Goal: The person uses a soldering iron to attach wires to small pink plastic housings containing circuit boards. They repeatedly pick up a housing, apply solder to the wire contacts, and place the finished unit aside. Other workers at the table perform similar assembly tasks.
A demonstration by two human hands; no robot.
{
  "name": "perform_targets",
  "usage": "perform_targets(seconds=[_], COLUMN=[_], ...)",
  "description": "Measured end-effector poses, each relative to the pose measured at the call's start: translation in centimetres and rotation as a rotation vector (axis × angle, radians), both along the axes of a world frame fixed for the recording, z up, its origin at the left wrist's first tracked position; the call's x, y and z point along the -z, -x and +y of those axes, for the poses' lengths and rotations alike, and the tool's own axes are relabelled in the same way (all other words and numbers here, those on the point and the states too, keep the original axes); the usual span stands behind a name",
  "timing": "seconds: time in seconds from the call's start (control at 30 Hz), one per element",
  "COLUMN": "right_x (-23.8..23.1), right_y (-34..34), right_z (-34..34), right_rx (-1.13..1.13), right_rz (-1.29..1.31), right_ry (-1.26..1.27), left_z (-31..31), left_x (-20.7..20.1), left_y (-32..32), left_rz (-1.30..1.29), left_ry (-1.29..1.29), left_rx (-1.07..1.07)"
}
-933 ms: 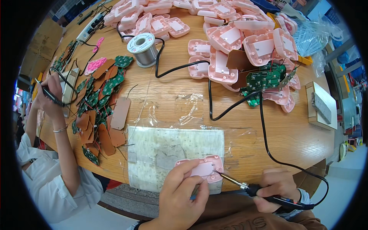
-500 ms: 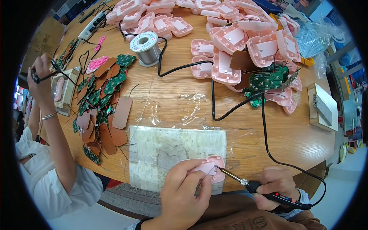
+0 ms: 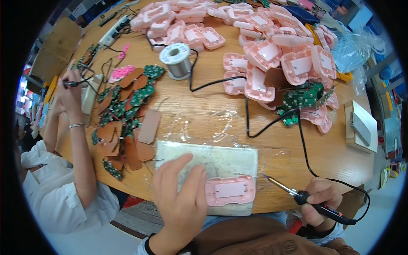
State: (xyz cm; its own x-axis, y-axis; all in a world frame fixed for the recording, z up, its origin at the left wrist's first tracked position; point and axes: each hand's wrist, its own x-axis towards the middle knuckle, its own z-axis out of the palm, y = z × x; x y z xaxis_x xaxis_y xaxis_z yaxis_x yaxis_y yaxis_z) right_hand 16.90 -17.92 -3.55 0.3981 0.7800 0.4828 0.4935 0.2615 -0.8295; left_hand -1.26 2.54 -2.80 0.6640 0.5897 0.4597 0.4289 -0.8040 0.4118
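Observation:
A pink plastic housing half (image 3: 230,190) lies hollow side up on the pale work mat (image 3: 204,148), a flat panel showing in its middle. My left hand (image 3: 180,193) hovers over the mat just left of the housing, fingers spread and holding nothing. In my right hand (image 3: 321,202) is a soldering iron (image 3: 302,197), gripped by its black handle. The iron's tip points up and left, right of the mat and apart from the housing. A black cord (image 3: 302,131) runs from the handle up across the table.
A solder wire spool (image 3: 177,68) stands mid-table. Left of it lie heaped green circuit boards (image 3: 140,93) and brown boards (image 3: 148,127). Pink housings (image 3: 259,83) pile up behind, with more boards (image 3: 306,95) on them. A wooden block (image 3: 359,127) sits right. A co-worker's arm (image 3: 80,140) is at left.
My left hand has let go of the pink housing and moved left, its fingers opening. The soldering iron has drawn back to the right, off the housing. The view has shifted slightly.

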Motion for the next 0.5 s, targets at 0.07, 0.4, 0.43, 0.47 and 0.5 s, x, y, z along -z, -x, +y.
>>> perform_targets(seconds=[0.07,0.4,0.43,0.47,0.5], right_x=[0.3,1.4,1.3,1.2,1.2], right_y=[0.0,0.3,0.2,0.1,0.1], right_z=[-0.2,-0.7,-0.7,-0.8,-0.8], right_rx=[0.029,0.086,0.086,0.082,0.084], right_rz=[-0.011,0.007,0.002,-0.002,0.001], right_ry=[-0.013,-0.004,-0.011,-0.009,-0.022], left_z=[0.6,-1.1,-0.6,0.0,1.3], left_x=[-0.2,0.6,0.4,-0.1,-0.7], left_y=[0.4,-0.1,-0.1,0.2,0.8], left_rz=[0.205,0.116,0.087,0.113,0.130], left_ry=[-0.010,0.301,0.263,0.271,0.228], left_rx=[0.022,0.349,0.352,0.278,0.233])
